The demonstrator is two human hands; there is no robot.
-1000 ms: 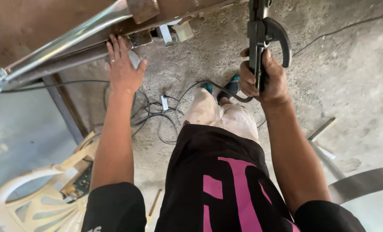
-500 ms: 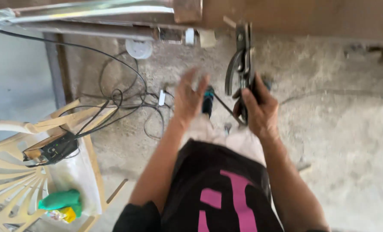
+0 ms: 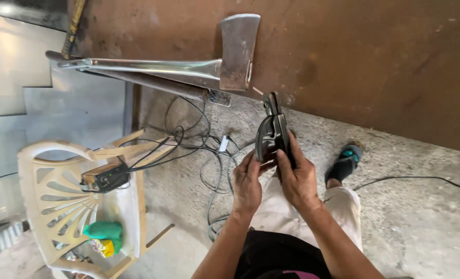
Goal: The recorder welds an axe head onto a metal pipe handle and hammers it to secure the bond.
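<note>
Both hands are together on a black clamp-like electrode holder [image 3: 272, 132] in front of my body. My right hand [image 3: 298, 178] grips its handle from the right. My left hand [image 3: 248, 183] holds its lower lever side with fingers curled on it. The holder's jaws point up toward a rusty brown metal table top [image 3: 374, 62]. An axe [image 3: 209, 64] with a steel head and shiny metal handle lies on that table's edge, just above and left of the holder.
A cream plastic chair [image 3: 59, 201] stands at left with a small black box [image 3: 106, 178], a green cloth and cables on it. Tangled cables [image 3: 199, 150] lie on the concrete floor. My sandalled foot [image 3: 343, 163] is at right.
My left hand came off the metal bar and down onto the holder, joining the right hand. The view swung, so the table top and axe now show above.
</note>
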